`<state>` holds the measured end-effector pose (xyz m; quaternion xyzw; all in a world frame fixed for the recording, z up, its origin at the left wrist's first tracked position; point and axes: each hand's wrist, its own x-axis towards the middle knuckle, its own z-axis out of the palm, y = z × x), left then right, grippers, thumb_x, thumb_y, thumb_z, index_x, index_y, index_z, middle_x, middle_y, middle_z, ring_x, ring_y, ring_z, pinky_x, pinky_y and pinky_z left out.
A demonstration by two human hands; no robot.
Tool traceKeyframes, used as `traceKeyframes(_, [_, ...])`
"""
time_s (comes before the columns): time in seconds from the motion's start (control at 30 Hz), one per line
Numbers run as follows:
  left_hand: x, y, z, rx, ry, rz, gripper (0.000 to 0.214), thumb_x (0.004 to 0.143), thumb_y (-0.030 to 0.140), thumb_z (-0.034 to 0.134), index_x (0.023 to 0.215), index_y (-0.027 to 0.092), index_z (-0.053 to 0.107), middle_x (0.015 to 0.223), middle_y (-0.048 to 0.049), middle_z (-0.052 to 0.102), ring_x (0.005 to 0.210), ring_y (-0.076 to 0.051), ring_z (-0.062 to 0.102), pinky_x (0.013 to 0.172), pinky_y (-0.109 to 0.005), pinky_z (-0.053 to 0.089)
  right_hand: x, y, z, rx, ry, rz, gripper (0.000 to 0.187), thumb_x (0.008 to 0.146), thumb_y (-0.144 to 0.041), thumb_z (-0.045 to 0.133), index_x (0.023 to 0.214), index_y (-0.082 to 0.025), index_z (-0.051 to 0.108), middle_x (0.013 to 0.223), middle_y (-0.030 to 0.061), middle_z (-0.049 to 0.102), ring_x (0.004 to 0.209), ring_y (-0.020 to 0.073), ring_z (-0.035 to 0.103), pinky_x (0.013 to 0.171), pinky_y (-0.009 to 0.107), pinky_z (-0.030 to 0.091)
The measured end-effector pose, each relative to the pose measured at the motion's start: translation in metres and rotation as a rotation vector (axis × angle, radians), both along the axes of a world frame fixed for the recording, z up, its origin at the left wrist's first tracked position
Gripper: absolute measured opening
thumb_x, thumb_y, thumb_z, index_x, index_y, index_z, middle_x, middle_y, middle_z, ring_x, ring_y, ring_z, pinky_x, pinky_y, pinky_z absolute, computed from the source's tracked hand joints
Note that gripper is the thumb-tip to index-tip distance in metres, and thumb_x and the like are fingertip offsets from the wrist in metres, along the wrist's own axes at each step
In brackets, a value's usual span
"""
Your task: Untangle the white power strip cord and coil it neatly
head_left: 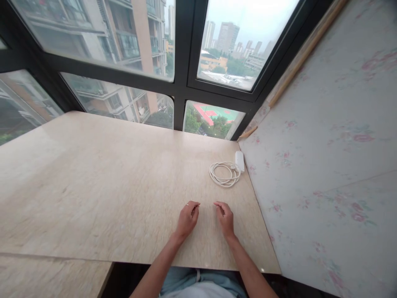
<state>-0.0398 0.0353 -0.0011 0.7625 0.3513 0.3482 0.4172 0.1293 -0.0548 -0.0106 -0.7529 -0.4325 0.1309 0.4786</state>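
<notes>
My left hand (188,218) rests over the stone-patterned sill top, its fingers curled in and closed, a ring on one finger. Facing it across a small gap is my right hand (225,218), also closed with curled fingers. Nothing shows in either hand. Beyond them, nearer to my right hand, lies a coiled white cable (213,177) on the sill. Its coil touches a white power strip (239,159), which sits against the wall. Neither hand touches the cable or the strip.
The beige sill top (102,190) stretches far to the left, with a lower beige slab (46,275) at the front left. Dark window frames (181,62) border the back. A wall with flowered paper (316,165) closes off the right side, with wooden trim (297,62) along its edge.
</notes>
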Motion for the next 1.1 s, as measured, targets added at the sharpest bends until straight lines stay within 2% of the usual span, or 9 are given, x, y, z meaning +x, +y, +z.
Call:
traceKeyframes(0.13, [-0.02, -0.017, -0.001, -0.028, -0.05, 0.029, 0.018, 0.091, 0.023, 0.043, 0.097, 0.019, 0.06, 0.092, -0.0073, 0.065, 0.086, -0.016, 0.061, 0.074, -0.03, 0.048, 0.001, 0.003, -0.001, -0.007, -0.051, 0.001, 0.032, 0.087, -0.035, 0.044, 0.092, -0.014, 0.068, 0.097, 0.0095, 0.062, 0.094, 0.0155, 0.058, 0.088, 0.028, 0.047])
traceKeyframes(0.27, [-0.028, -0.021, 0.001, -0.046, -0.054, 0.001, 0.018, 0.09, 0.022, 0.043, 0.096, 0.02, 0.061, 0.092, -0.007, 0.065, 0.087, -0.016, 0.061, 0.076, -0.03, 0.048, -0.003, 0.002, -0.001, -0.011, -0.086, -0.013, 0.033, 0.087, -0.034, 0.043, 0.092, -0.013, 0.068, 0.097, 0.0094, 0.062, 0.093, 0.015, 0.057, 0.088, 0.028, 0.046])
traceKeyframes(0.6, [-0.03, -0.019, 0.0, -0.027, -0.076, -0.016, 0.019, 0.09, 0.022, 0.045, 0.095, 0.018, 0.062, 0.092, -0.0067, 0.066, 0.085, -0.016, 0.061, 0.076, -0.03, 0.047, -0.006, 0.004, 0.001, 0.01, -0.136, -0.019, 0.033, 0.086, -0.031, 0.041, 0.089, -0.012, 0.068, 0.093, 0.0087, 0.063, 0.09, 0.0129, 0.057, 0.084, 0.024, 0.044])
traceKeyframes(0.9, [-0.029, -0.02, -0.004, -0.024, -0.067, 0.005, 0.018, 0.09, 0.023, 0.046, 0.096, 0.017, 0.063, 0.091, -0.0061, 0.065, 0.084, -0.016, 0.061, 0.074, -0.029, 0.047, -0.006, 0.003, 0.0, 0.024, -0.109, -0.019, 0.032, 0.087, -0.03, 0.042, 0.088, -0.012, 0.069, 0.093, 0.0088, 0.062, 0.09, 0.0123, 0.056, 0.084, 0.022, 0.044])
traceKeyframes(1.1, [-0.027, -0.02, -0.001, -0.001, -0.042, 0.018, 0.019, 0.09, 0.024, 0.046, 0.095, 0.017, 0.063, 0.09, -0.0058, 0.065, 0.081, -0.016, 0.061, 0.071, -0.028, 0.047, -0.006, 0.001, 0.001, 0.035, -0.079, -0.009, 0.031, 0.087, -0.03, 0.042, 0.088, -0.013, 0.068, 0.093, 0.0074, 0.062, 0.09, 0.0117, 0.056, 0.085, 0.022, 0.042])
